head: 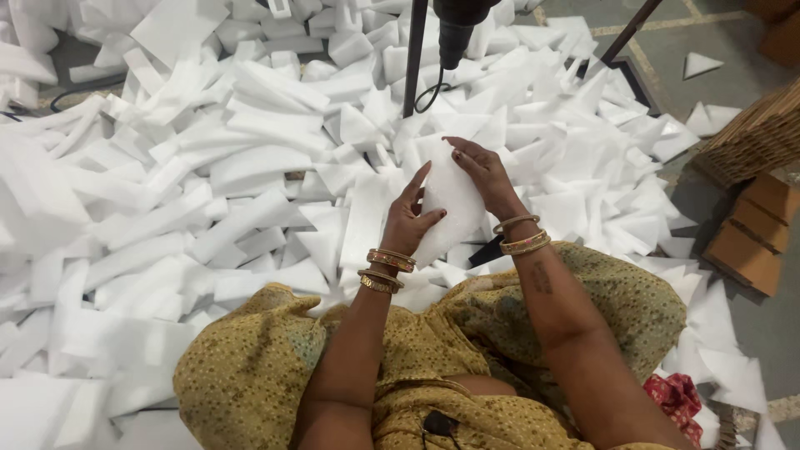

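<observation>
I hold a white foam piece (pixel 450 204) in front of me with both hands. My left hand (pixel 408 221) grips its left edge, thumb on the face and fingers stretched up along the side. My right hand (pixel 483 175) clasps its upper right edge, fingers curled over the top. Both wrists wear gold bangles. The piece is roughly flat and oblong, tilted up toward me above my lap, which is covered in mustard-yellow patterned cloth (pixel 250 367).
A large heap of white foam offcuts (pixel 208 167) spreads over the floor ahead and to the left. A dark metal pole (pixel 414 58) and a black tool with a cord (pixel 454 33) stand at the top. Cardboard boxes (pixel 754 233) and a woven stack (pixel 754 137) sit at the right.
</observation>
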